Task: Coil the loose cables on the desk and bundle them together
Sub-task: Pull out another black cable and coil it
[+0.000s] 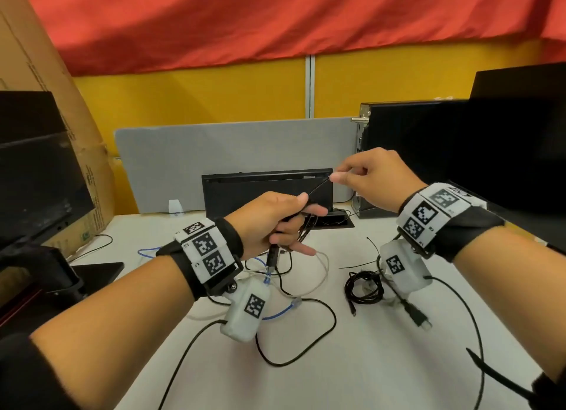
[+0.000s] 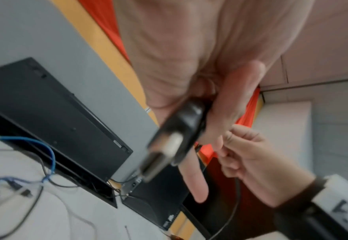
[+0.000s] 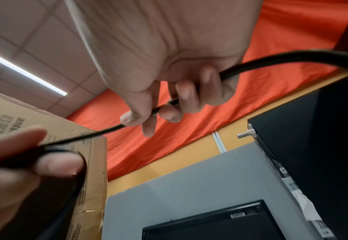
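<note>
My left hand (image 1: 307, 204) is raised over the desk and grips a small coil of black cable (image 1: 318, 187); the cable's plug (image 2: 169, 142) hangs below the fist. The same cable (image 3: 189, 95) runs taut up and to the right, where my right hand (image 1: 337, 177) pinches it between thumb and forefinger and its tail trails past the wrist. On the white desk (image 1: 398, 363) below lie a coiled black cable (image 1: 364, 287), a blue cable (image 1: 275, 313), a white cable (image 1: 321, 275) and a loose black cable loop (image 1: 306, 348).
A monitor (image 1: 36, 171) stands at the left and a cardboard box (image 1: 61, 103) leans behind it. A black keyboard (image 1: 266, 192) is propped against the grey divider (image 1: 214, 152). A computer tower (image 1: 413, 152) is at the right. A cable slot (image 1: 333, 223) opens in the desk.
</note>
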